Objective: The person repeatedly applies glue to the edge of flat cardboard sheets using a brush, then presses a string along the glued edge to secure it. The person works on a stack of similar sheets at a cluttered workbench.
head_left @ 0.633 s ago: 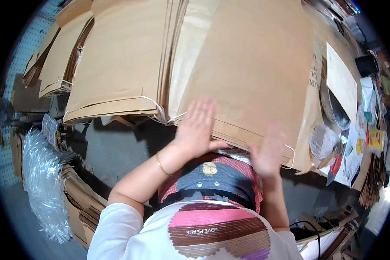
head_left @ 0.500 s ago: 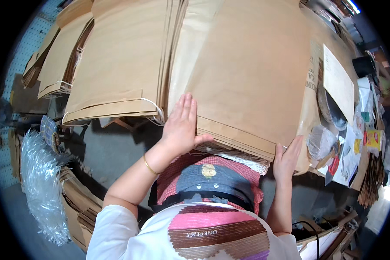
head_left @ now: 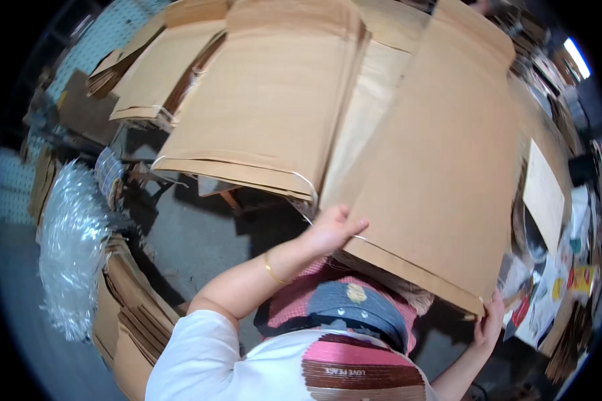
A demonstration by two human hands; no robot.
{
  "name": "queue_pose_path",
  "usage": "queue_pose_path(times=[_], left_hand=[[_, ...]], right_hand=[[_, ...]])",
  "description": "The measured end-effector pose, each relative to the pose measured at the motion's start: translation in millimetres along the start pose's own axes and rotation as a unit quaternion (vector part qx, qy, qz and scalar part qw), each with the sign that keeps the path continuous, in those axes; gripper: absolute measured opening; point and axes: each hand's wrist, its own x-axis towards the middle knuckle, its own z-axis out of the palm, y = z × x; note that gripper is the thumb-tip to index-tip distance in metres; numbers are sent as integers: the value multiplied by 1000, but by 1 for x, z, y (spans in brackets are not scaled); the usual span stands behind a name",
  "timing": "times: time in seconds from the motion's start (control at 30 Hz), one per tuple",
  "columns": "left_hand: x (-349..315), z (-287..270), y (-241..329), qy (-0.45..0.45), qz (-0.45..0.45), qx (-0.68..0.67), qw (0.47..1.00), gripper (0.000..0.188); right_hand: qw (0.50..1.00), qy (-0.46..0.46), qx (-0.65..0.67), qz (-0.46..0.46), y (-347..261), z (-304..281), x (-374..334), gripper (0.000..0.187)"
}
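A large brown paper bag (head_left: 441, 174) lies in front of me at a slant, its near end a folded strip with a white string at each corner. My left hand (head_left: 340, 230) grips its near left corner, fingers curled and thumb on top. At the near right corner my right hand (head_left: 490, 319) holds the edge between thumb and fingers. Whether one bag or several are in my hands I cannot tell. Pale string fringe (head_left: 415, 294) hangs below the near edge, against my red checked apron (head_left: 297, 297).
A thick stack of brown paper bags (head_left: 261, 100) stands to the left, with another bag stack (head_left: 170, 70) beyond it. Clear plastic strips (head_left: 73, 254) hang at the far left. A white sheet (head_left: 543, 197) and plastic packets (head_left: 582, 277) lie at the right.
Both hands have gone from lying flat along the stack's sides to gripping the near corners. The bag's near edge has shifted toward me and to the right. The view has turned.
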Motion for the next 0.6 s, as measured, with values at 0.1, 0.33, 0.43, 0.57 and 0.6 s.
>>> queue_pose_path(times=[0.1,0.33,0.43,0.57,0.6], left_hand=[[-16,13,10,92,126,282,947,21],[-29,8,62,116,538,393,736,11],[-28,6,53,121,462,409,777,8],[23,-3,6,69,134,317,936,26],[33,-3,-6,73,126,302,942,24]], right_hand=[[947,78,-302,-73,37,-3,13,29],[960,115,-201,-159,57,32,20,24],[944,112,-301,80,47,26,31,36],[883,165,-409,-162,29,35,54,19],[810,192,-494,-252,7,58,51,18]])
